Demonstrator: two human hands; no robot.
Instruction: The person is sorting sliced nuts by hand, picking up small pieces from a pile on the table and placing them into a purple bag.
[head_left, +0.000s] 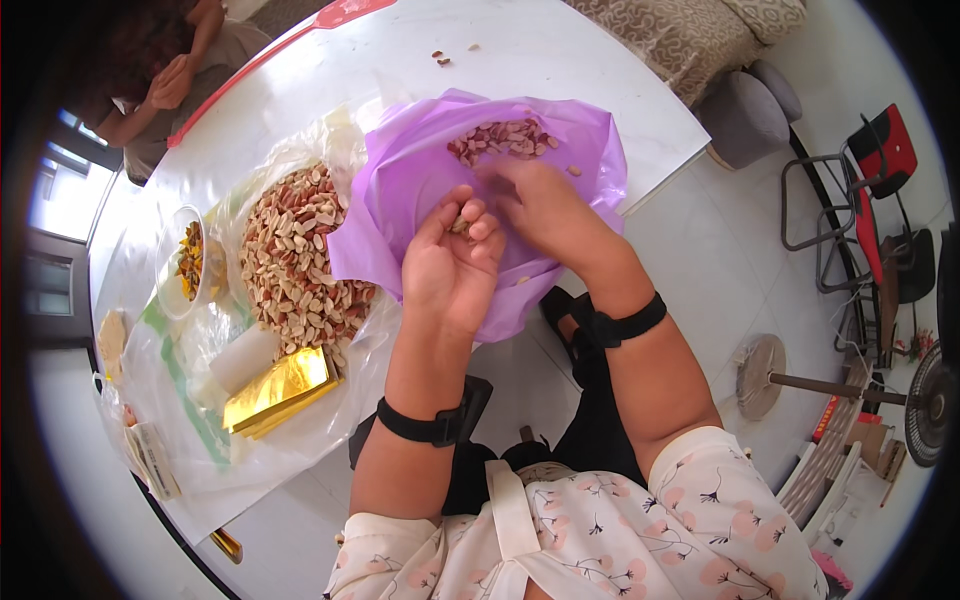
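Observation:
My left hand (455, 262) is palm up over a purple plastic bag (390, 172), its curled fingers holding a few shelled peanuts (460, 225). Just right of it, my right hand (525, 199) reaches into the bag, fingers bent and blurred by motion; whether it holds anything cannot be told. Reddish-skinned nut pieces (502, 140) lie in the far part of the bag. To the left, a large heap of split peanuts (292, 255) rests on clear plastic. A clear round container (169, 281) with yellow and dark pieces stands beyond the heap, and gold foil packets (281, 394) lie at its near side.
A red fly swatter (247, 71) lies along the far left edge of the white table (600, 67). Another person's hands (172, 81) are beyond it. A pedestal fan (930, 403), red-and-black chairs (885, 154) and grey stools (744, 120) stand at right.

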